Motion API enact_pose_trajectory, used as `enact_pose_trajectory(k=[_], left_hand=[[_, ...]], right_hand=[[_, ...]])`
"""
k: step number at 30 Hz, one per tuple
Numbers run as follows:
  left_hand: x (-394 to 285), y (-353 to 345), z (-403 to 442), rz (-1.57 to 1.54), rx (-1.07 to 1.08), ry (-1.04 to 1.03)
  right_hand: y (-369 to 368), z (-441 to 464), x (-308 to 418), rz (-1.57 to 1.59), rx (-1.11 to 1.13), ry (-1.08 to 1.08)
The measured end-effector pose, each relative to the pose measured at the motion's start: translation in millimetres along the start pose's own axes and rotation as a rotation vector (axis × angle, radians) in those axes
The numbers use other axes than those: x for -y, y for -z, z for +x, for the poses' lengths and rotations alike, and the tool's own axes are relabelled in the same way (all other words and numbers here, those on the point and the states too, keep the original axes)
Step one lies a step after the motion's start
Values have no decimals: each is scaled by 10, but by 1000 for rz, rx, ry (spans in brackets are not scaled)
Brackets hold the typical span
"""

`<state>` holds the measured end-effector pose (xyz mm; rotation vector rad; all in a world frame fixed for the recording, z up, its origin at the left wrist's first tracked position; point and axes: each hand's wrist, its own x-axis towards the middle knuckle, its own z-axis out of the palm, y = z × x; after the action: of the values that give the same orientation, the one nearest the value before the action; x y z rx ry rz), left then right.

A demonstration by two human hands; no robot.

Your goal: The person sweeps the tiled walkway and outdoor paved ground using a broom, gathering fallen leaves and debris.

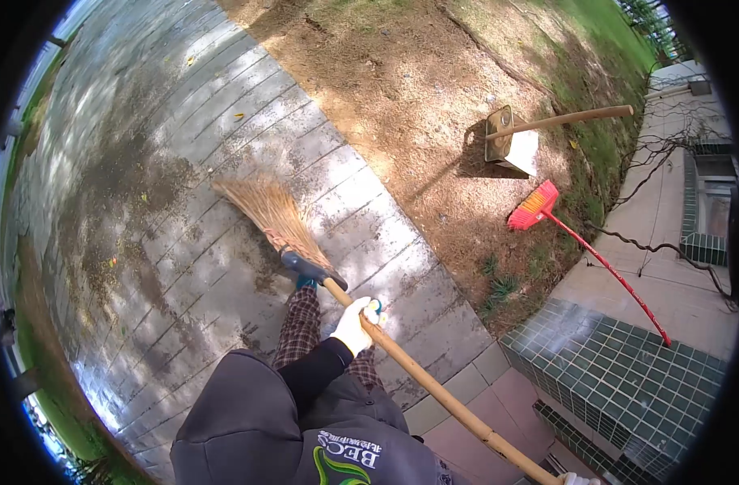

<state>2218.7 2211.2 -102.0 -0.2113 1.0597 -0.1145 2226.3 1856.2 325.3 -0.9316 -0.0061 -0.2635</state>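
A straw broom (pixel 272 214) with a long wooden handle slants across the view, its bristles on the grey paving. My left hand (pixel 354 326), in a white glove, is closed around the handle below the dark sleeve of the bristles. At the bottom edge, my right hand (pixel 578 479) shows only in part, also gloved in white, at the upper end of the same handle. Its fingers are mostly cut off by the frame. My feet and checked trousers (pixel 299 327) are close behind the broom head.
On bare soil to the right stands a box-shaped dustpan (pixel 515 149) with a wooden handle. A red broom (pixel 535 204) leans against a green-tiled ledge (pixel 620 376). Dark dirt (pixel 119 186) and a few leaves lie on the paving (pixel 224 121). Cables run along the wall.
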Motion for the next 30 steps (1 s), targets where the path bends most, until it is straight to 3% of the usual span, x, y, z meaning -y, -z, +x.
enact_pose_trajectory(k=[2, 4, 5, 8, 11, 14, 16, 18, 19, 20, 22, 23, 24, 25, 26, 27, 30], left_hand=[[-587, 341, -245, -46, 52, -41], [-937, 391, -492, -61, 1, -91], [-968, 132, -718, -114, -193, -134], [-995, -316, -870, -107, -16, -111], [-1096, -1179, -960, -136, 236, -65], [-1398, -2012, -701, -166, 465, -63], [-1638, -2413, -396, -168, 713, -193], [-2044, -2546, 49, -125, 682, -176], [-2268, -2458, 446, -151, 800, -85], [-2379, -2353, 315, -118, 643, -87], [-2490, -1748, 739, 44, 511, -225], [-2394, -1504, 588, -5, 327, -328], [-2268, -1225, 420, -28, 273, -410], [-2172, -923, 272, -17, 427, -341], [-2041, -668, 84, -107, 443, -343], [-2045, -338, 5, -61, 530, -321], [-2251, 33, -353, 93, 413, -438]], right_hand=[[-301, 22, -487, -90, -127, -121], [-508, 120, -753, -161, -220, -65], [-459, 202, -736, -130, -215, -87], [-586, 266, -643, 8, -132, -49], [-930, 230, -507, 158, 92, 73], [-1443, 143, -519, -14, 179, 264], [-1925, 40, -855, -93, 241, 306], [-2435, -165, -1335, -214, 131, 291], [-2675, -278, -1601, -214, 127, 305], [-2794, -321, -1712, -292, 409, 228], [-2980, -250, -1762, -72, 764, 74], [-2903, -312, -1654, -150, 557, 103], [-2805, -359, -1514, -206, 348, 110], [-2842, -371, -1372, -191, 260, 96], [-2196, -167, -1217, -44, 586, 106], [-2168, -210, -1156, 21, 537, 67], [-2082, -249, -1129, 133, 548, -62]])
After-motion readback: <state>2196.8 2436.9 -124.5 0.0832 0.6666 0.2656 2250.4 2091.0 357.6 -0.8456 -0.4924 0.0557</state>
